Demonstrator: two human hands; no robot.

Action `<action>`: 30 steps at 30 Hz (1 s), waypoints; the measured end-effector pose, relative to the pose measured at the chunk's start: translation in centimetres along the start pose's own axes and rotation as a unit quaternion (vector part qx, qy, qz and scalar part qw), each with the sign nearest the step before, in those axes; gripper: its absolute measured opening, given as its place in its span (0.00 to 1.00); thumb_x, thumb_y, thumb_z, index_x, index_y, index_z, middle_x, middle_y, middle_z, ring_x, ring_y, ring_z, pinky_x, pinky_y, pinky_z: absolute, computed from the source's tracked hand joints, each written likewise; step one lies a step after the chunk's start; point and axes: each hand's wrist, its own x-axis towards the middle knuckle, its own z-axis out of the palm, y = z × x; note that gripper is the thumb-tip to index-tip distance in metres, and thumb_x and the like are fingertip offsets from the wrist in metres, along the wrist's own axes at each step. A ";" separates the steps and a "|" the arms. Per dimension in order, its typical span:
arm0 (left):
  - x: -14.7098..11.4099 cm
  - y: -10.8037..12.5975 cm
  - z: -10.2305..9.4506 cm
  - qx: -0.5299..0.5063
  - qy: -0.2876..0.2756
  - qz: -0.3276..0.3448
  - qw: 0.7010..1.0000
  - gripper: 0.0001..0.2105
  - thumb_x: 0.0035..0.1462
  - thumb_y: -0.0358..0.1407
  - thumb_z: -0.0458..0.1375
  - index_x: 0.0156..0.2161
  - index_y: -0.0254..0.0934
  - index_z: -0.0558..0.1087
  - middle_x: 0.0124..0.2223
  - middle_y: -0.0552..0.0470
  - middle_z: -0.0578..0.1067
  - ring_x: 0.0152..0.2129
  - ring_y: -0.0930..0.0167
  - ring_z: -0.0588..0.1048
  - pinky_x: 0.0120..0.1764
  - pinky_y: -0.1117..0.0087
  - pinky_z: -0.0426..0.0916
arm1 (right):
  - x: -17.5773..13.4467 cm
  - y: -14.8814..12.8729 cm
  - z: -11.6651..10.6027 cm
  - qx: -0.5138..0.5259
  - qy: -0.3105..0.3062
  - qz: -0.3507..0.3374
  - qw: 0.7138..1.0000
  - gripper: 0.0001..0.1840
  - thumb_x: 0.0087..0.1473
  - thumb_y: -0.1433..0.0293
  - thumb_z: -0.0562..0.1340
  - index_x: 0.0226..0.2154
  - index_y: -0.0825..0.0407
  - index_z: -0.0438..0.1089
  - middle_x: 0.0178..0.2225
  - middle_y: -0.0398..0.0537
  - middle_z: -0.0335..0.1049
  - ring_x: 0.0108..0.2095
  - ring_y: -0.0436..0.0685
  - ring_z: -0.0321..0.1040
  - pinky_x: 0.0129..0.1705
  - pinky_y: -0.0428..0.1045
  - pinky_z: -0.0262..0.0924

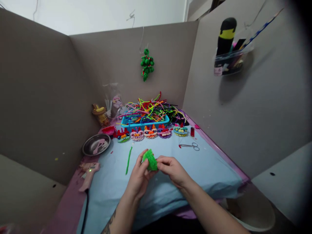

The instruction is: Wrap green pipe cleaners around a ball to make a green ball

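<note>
A fuzzy bright green piece, seemingly made of pipe cleaner, is held up above the blue cloth. My left hand grips it from the left, thumb on its front and fingers behind. At its right edge, my right hand pinches with thumb and forefinger closed; the fingers hide exactly what part they hold. A single green pipe cleaner lies on the cloth left of my hands. Beyond them stands a row of several colourful fuzzy animal-like faces.
Behind the row, a blue basket overflows with pipe cleaners. Scissors lie at the right. On the left are a metal bowl and a pink glue gun with a cord. Grey partitions enclose the table; a cup of tools hangs right.
</note>
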 end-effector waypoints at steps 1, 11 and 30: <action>0.0 0.0 0.1 0.000 0.002 -0.006 1.000 0.26 0.49 0.41 0.64 0.53 0.42 0.66 0.46 0.45 0.73 0.41 0.63 0.73 0.39 0.64 0.69 | 0.0 0.0 0.0 -0.008 -0.005 -0.009 1.000 0.17 0.43 0.57 0.68 0.22 0.55 0.74 0.23 0.42 0.63 0.25 0.49 0.57 0.28 0.45 0.53; -0.1 -0.2 -0.2 -0.020 -0.003 -0.019 1.000 0.23 0.50 0.40 0.63 0.51 0.41 0.67 0.46 0.45 0.74 0.43 0.62 0.73 0.43 0.61 0.69 | -0.2 0.1 0.2 -0.172 -0.024 -0.106 0.979 0.17 0.54 0.62 0.60 0.18 0.54 0.66 0.25 0.43 0.60 0.29 0.52 0.60 0.34 0.47 0.56; 1.0 -0.3 -1.4 0.021 -0.050 0.034 0.998 0.25 0.38 0.42 0.71 0.41 0.33 0.69 0.32 0.51 0.74 0.25 0.74 0.72 0.29 0.75 0.66 | -0.1 1.6 -1.5 0.034 0.050 -0.035 0.998 0.11 0.47 0.65 0.66 0.35 0.50 0.73 0.30 0.43 0.70 0.29 0.50 0.63 0.32 0.44 0.57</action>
